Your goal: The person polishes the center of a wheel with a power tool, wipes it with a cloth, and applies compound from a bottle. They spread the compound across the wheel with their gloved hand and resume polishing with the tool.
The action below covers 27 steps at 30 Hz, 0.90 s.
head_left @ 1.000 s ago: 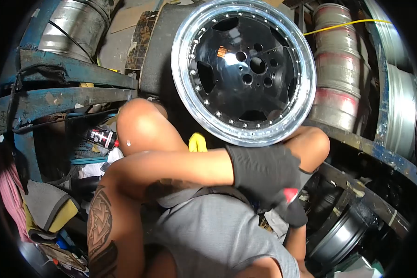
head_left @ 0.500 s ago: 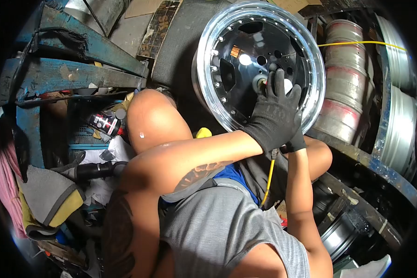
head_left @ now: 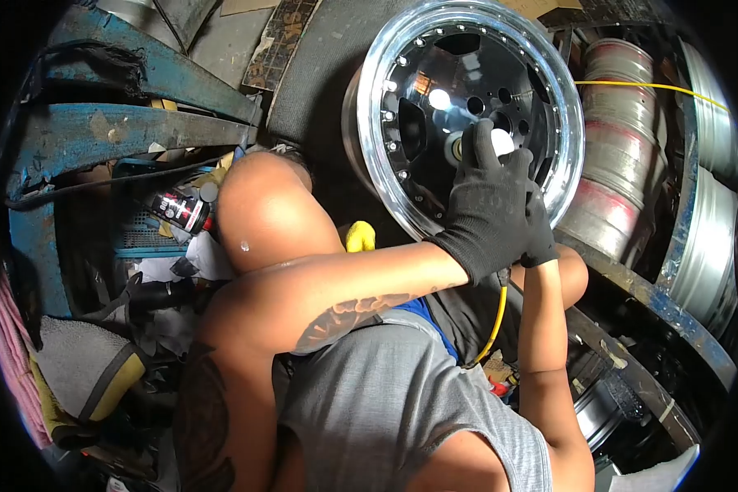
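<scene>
A wheel rim [head_left: 467, 70] with a glossy black face, a polished silver lip and a row of small bolts stands tilted before me. Both my hands wear black knit gloves and meet at its lower right face. My left hand [head_left: 492, 209] is closed over a hand-held power tool [head_left: 503, 277], mostly hidden by the gloves. Below and behind it, my right hand [head_left: 539, 234] wraps the tool's handle. A small round pad [head_left: 453, 149] shows at the black face, left of my left fingers; contact is hard to judge. A yellow hose [head_left: 500, 320] runs down from the tool.
Scuffed rim barrels [head_left: 615, 148] are stacked at the right, near silver rims [head_left: 709, 246] on a blue metal frame [head_left: 689, 303]. Leftward are blue beams [head_left: 148, 127], a black bottle [head_left: 180, 211] in a blue basket [head_left: 143, 234], and cloths [head_left: 90, 361].
The fingers of my left hand, spread out before, have drawn in around the tool. Both hands and the rim sit slightly further right in view.
</scene>
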Tool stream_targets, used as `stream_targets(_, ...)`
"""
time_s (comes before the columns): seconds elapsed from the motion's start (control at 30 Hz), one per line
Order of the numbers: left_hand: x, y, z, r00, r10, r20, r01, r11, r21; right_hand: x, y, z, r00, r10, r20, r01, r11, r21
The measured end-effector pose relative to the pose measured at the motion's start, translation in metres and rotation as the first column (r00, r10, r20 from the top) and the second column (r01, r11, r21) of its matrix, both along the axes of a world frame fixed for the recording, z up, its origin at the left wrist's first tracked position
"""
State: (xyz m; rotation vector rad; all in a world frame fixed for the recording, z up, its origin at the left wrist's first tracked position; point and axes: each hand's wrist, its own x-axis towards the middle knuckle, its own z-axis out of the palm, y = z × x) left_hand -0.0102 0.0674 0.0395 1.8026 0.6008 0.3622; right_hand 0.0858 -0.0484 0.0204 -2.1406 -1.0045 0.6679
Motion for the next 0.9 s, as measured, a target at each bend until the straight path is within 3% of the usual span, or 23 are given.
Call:
stream_targets(0.1,0.001,0.0,-0.003,0.998,0.059,0.033,-0.061,0.996,0.066,0.001,0.0,0.001,0.999,0.015,0.03,-0.015,1.0,0.008)
stream_targets(0.2,-0.003,-0.003,-0.003,0.997,0.057,0.049,-0.057,0.998,-0.002,0.005,-0.005,-0.004,0.984,0.088,0.156,-0.094,0.995,0.027)
stream_targets(0.27,0.002,-0.008,-0.013,0.986,0.056,0.159,-0.071,0.994,0.088,0.003,0.0,0.003,0.985,0.087,0.149,-0.094,0.995,0.042)
stream_targets(0.3,0.006,-0.011,-0.018,0.975,0.041,0.217,-0.062,0.994,0.091,-0.01,0.002,0.022,0.992,-0.086,0.089,0.094,0.992,-0.082)
stream_targets(0.37,0.005,-0.011,-0.007,0.943,0.018,0.334,-0.054,0.993,0.1,-0.011,-0.026,0.016,0.948,-0.187,0.256,0.232,0.96,-0.157)
stream_targets(0.4,0.008,-0.005,-0.002,0.917,-0.11,0.385,0.078,0.992,0.098,-0.01,-0.044,0.013,0.912,-0.232,0.337,0.306,0.934,-0.183)
stream_targets(0.43,0.015,0.002,0.002,0.871,-0.234,0.431,0.212,0.972,0.099,-0.014,-0.069,0.019,0.951,-0.31,0.014,0.31,0.951,-0.014)
stream_targets(0.47,0.016,0.012,0.015,0.847,-0.281,0.452,0.278,0.958,0.075,-0.032,-0.072,0.061,0.806,-0.451,-0.383,0.426,0.892,-0.155)
stream_targets(0.5,0.017,0.023,0.029,0.82,-0.325,0.471,0.343,0.938,0.05,-0.042,-0.103,0.061,0.858,-0.454,-0.241,0.421,0.89,-0.177)
stream_targets(0.53,0.03,0.038,0.025,0.802,-0.413,0.432,0.458,0.889,0.0,-0.059,-0.117,0.084,0.871,-0.463,-0.162,0.416,0.872,-0.259)
stream_targets(0.57,0.027,0.056,0.047,0.864,-0.447,0.229,0.454,0.891,0.026,-0.076,-0.13,0.105,0.906,-0.401,-0.136,0.359,0.897,-0.258)
stream_targets(0.6,0.037,0.074,0.031,0.844,-0.496,0.203,0.465,0.867,0.182,-0.09,-0.152,0.114,0.881,-0.405,-0.244,0.32,0.891,-0.323)
stream_targets(0.63,0.045,0.096,0.018,0.819,-0.53,0.22,0.397,0.8,0.449,-0.111,-0.15,0.129,0.873,-0.407,-0.268,0.339,0.902,-0.266)
stream_targets(0.67,0.046,0.108,0.024,0.907,-0.409,0.101,0.368,0.885,0.285,-0.122,-0.185,0.116,0.976,-0.193,-0.103,0.163,0.956,-0.242)
stream_targets(0.7,0.048,0.125,0.022,0.926,-0.377,0.037,0.344,0.877,0.335,-0.142,-0.212,0.103,0.978,-0.194,-0.072,0.15,0.905,-0.398)
stream_targets(0.73,0.044,0.138,0.026,0.97,-0.237,-0.063,0.231,0.802,0.551,-0.152,-0.207,0.117,0.953,-0.231,-0.194,0.081,0.814,-0.576)
stream_targets(0.77,0.052,0.16,0.017,0.961,-0.212,-0.178,0.275,0.814,0.511,-0.159,-0.195,0.125,0.962,-0.169,-0.214,-0.018,0.744,-0.668)
stream_targets(0.8,0.057,0.179,0.006,0.966,-0.178,-0.188,0.251,0.828,0.502,-0.176,-0.215,0.103,0.982,-0.095,-0.164,-0.014,0.827,-0.562)
stream_targets(0.9,0.06,0.209,-0.017,0.951,-0.068,-0.3,0.21,0.857,0.471,-0.184,-0.229,0.086,0.982,-0.012,-0.186,-0.114,0.749,-0.653)
